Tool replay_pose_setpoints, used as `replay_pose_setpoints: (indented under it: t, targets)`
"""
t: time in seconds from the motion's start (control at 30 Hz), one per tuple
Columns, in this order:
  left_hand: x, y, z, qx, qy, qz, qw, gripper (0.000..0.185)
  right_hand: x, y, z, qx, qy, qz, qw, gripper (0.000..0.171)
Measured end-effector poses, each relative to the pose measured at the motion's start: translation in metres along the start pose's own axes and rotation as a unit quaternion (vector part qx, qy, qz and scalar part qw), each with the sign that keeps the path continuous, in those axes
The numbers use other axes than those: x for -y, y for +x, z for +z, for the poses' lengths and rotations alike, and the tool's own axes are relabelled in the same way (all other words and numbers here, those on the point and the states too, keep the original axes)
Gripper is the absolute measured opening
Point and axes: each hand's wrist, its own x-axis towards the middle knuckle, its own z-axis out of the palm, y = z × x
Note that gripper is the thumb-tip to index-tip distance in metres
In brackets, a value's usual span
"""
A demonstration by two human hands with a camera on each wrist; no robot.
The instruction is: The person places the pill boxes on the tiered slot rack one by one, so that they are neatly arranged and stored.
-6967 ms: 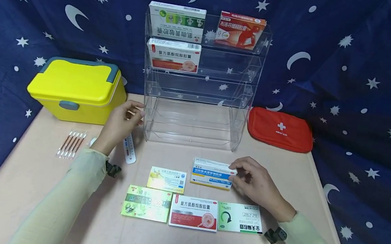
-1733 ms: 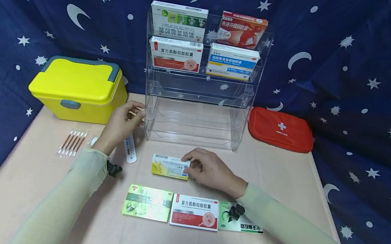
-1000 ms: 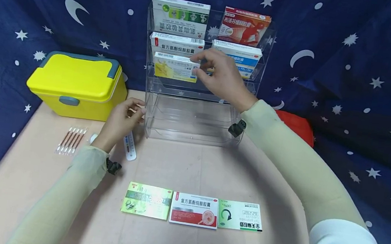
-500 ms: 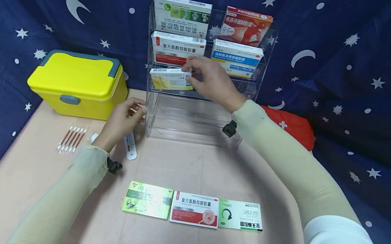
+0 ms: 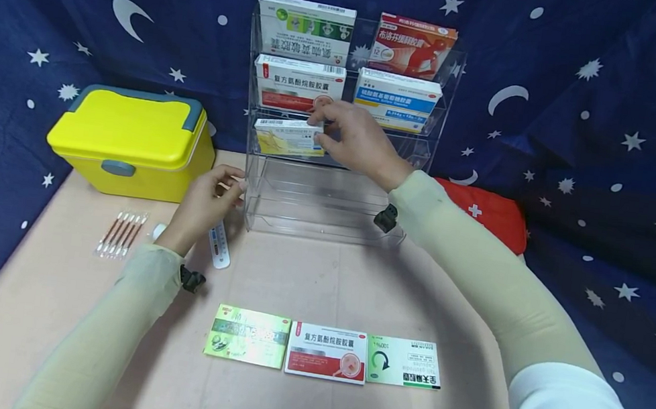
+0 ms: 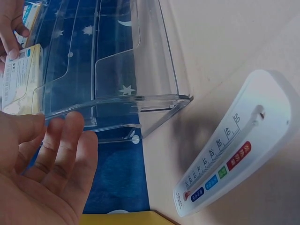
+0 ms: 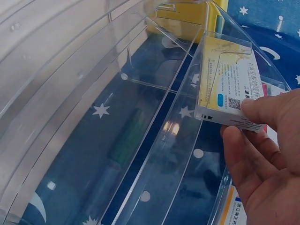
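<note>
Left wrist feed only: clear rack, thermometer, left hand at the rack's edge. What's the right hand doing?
Observer: The right hand pinches a yellow box by its end. The box sits in the left side of the third shelf from the top of the rack.
Operator: Shelves above it filled?
Observer: Yes, four boxes, two on each of the top two shelves.
Operator: Anything on the table near the person?
Observer: Three lie flat in a row on the table: a green box, a red-and-white box and a green-and-white box.
</note>
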Motion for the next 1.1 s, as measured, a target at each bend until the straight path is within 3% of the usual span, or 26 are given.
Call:
replay_pose_setpoints:
  t: [0.3, 0.47, 0.6, 0.7, 0.8, 0.9, 1.0, 1.1]
  targets:
    - [0.000, 0.000, 0.001, -0.002, -0.006, 0.006, 1.0000, 0.033, -0.003, -0.004, 0.001, -0.001, -0.012, -0.001, 1.000, 0.022]
    - [0.000, 0.000, 0.001, 0.001, -0.005, 0.002, 1.0000, 0.033, 0.000, -0.014, 0.002, -0.025, -0.023, 0.007, 0.999, 0.019]
    - [0.000, 0.000, 0.001, 0.002, -0.005, 0.002, 1.0000, 0.034, 0.004, -0.030, 0.002, -0.064, -0.024, 0.009, 0.998, 0.020]
    - [0.001, -0.001, 0.001, 0.003, -0.006, 0.002, 1.0000, 0.035, 0.005, -0.049, 0.010, -0.097, 0.000, -0.011, 0.995, 0.017]
    - [0.002, 0.000, 0.001, 0.003, -0.005, 0.002, 1.0000, 0.034, 0.006, -0.074, 0.027, -0.105, 0.028, -0.043, 0.993, 0.012]
    - [0.002, 0.001, 0.001, 0.003, -0.004, 0.004, 1.0000, 0.033, 0.013, -0.101, 0.049, -0.060, 0.045, -0.055, 0.996, 0.010]
    - [0.002, 0.000, 0.000, 0.003, -0.002, 0.004, 1.0000, 0.034, 0.024, -0.126, 0.072, 0.033, 0.050, -0.036, 0.998, 0.012]
    - [0.003, 0.000, -0.001, 0.004, 0.001, 0.009, 1.0000, 0.035, 0.037, -0.143, 0.094, 0.131, 0.038, -0.024, 0.990, 0.016]
